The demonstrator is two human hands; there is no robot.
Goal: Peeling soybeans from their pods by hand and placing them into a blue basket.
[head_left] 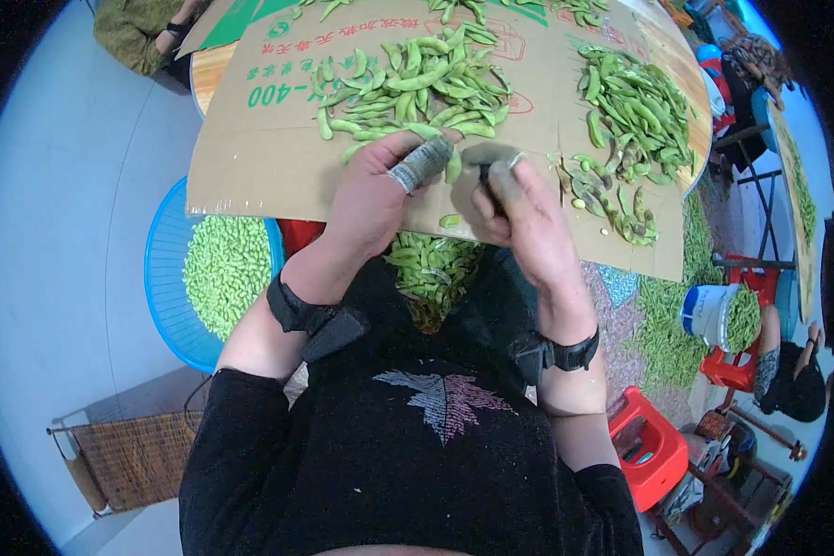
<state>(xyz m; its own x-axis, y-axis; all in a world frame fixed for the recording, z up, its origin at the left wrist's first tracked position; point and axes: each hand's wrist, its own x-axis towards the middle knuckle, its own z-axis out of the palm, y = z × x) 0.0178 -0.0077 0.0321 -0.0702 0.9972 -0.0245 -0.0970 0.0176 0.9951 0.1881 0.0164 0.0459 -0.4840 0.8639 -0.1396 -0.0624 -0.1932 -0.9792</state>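
My left hand [385, 181], its thumb wrapped in a grey covering, is closed over the near edge of the cardboard. A green bean pod [453, 167] shows at its fingertips. Just to the right, my right hand [526, 206] has its fingers curled, with a dark covering on the thumb or a finger; whatever it pinches is too small to make out. Beyond both hands lies a heap of green bean pods [417, 82]. One loose pale bean [449, 221] rests on the cardboard [278, 176] between my wrists.
A blue basket [157, 278] of shelled beans [227, 273] stands at my left. Empty-looking pods [433, 264] fill something between my knees. Another pod heap [639, 107] and browned pods [621, 195] lie right. A red stool [653, 449], white bucket [704, 315] and scattered pods stand beyond.
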